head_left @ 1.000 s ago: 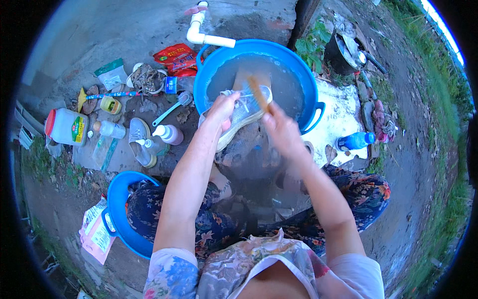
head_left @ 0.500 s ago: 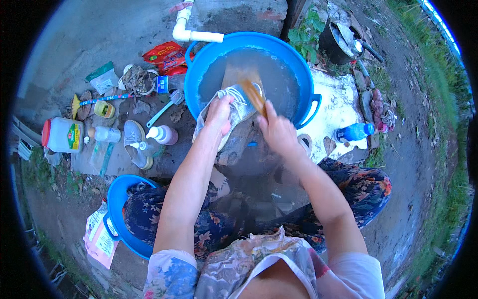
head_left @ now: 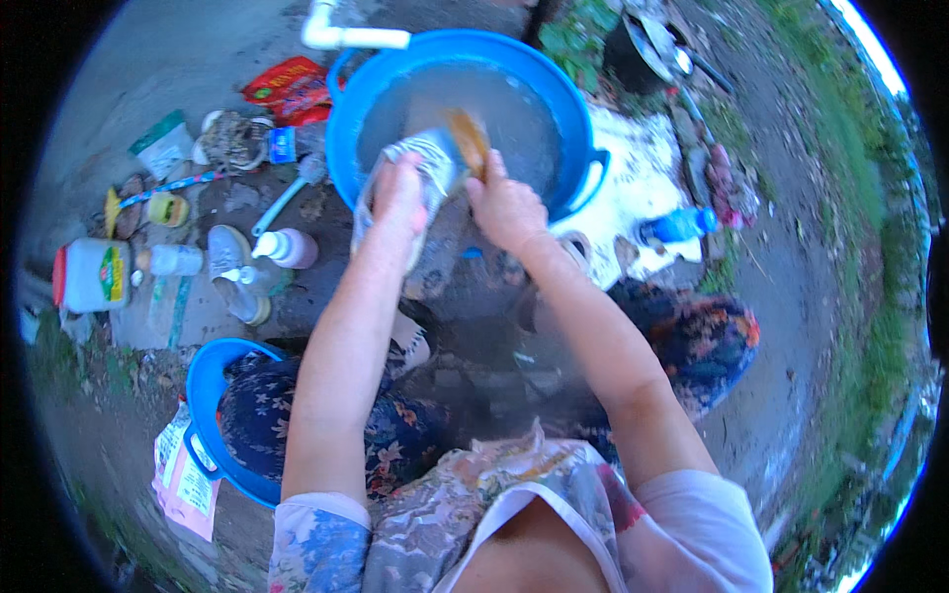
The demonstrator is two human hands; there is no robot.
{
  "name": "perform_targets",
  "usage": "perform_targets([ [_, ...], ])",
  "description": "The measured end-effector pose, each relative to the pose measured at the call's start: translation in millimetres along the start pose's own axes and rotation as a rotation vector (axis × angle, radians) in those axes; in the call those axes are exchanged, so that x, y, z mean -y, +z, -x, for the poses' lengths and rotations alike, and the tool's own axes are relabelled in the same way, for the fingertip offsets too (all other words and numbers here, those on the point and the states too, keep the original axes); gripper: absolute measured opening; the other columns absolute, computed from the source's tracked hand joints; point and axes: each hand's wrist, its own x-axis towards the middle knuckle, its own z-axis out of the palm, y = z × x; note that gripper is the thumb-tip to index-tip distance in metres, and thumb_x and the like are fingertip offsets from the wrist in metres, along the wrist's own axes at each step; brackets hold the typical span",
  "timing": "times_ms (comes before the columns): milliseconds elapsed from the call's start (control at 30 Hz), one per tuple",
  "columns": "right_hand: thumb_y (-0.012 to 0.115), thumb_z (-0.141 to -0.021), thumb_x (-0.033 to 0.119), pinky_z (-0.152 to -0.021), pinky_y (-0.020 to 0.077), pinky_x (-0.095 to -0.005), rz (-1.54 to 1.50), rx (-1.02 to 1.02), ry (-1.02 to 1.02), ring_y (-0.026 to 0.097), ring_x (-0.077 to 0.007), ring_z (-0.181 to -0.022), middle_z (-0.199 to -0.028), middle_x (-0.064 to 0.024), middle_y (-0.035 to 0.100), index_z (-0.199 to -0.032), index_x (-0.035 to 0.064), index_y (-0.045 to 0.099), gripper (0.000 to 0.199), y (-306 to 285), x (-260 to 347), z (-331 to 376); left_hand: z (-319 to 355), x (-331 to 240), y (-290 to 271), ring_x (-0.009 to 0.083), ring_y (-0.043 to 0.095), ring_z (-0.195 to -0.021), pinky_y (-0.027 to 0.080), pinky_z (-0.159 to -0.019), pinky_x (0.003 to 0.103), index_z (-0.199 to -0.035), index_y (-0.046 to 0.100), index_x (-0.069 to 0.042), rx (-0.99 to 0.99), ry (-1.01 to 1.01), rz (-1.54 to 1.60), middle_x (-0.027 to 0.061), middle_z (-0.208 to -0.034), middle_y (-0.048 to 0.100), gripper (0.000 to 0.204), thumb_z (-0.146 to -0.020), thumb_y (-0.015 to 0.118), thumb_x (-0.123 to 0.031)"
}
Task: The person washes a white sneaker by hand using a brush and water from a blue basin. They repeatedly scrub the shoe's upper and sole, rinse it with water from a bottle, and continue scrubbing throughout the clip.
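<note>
The pale laced sneaker (head_left: 436, 170) is swinging nearer twelve o'clock — the left hand (head_left: 397, 193) is clamping it over the seven-o'clock rim of the blue basin (head_left: 578, 148), the right hand (head_left: 509, 210) is clasping a wooden brush (head_left: 469, 143) at its two o'clock.

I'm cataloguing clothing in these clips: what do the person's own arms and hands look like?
The left arm and right arm are bare below short sleeves. The left sleeve is pale with a mainly blue floral print; the right sleeve looks plain white. The left hand and right hand wear no gloves, and no watch shows at either wrist; rings cannot be made out.
</note>
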Motion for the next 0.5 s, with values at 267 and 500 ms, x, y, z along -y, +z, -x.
perform_targets([
  [267, 0.043, -0.093, 0.04, -0.075, 0.0518, -0.0489, 0.055, 0.041, -0.113, 0.064, -0.0423, -0.082, -0.094, -0.0267, 0.064, -0.133, 0.0051, 0.039, 0.053, -23.5, -4.4, 3.3, 0.7, -7.3, 0.0, 0.0231, 0.06, -0.094, 0.05, -0.085, 0.035, -0.108, 0.054, 0.002, 0.11, 0.013, -0.001, 0.0132, -0.102, 0.061, 0.023, -0.088, 0.048, -0.006],
  [500, 0.044, -0.093, 0.04, -0.082, 0.0496, -0.0494, 0.089, 0.107, -0.219, 0.063, -0.0413, -0.093, -0.098, -0.0245, 0.064, -0.126, 0.0052, 0.043, 0.048, -23.6, -16.6, 17.0, 15.8, -14.1, -6.7, 0.0227, 0.06, -0.094, 0.048, -0.087, 0.034, -0.108, 0.054, 0.004, 0.138, 0.08, -0.07, 0.0146, -0.104, 0.06, 0.022, -0.088, 0.048, -0.005],
])
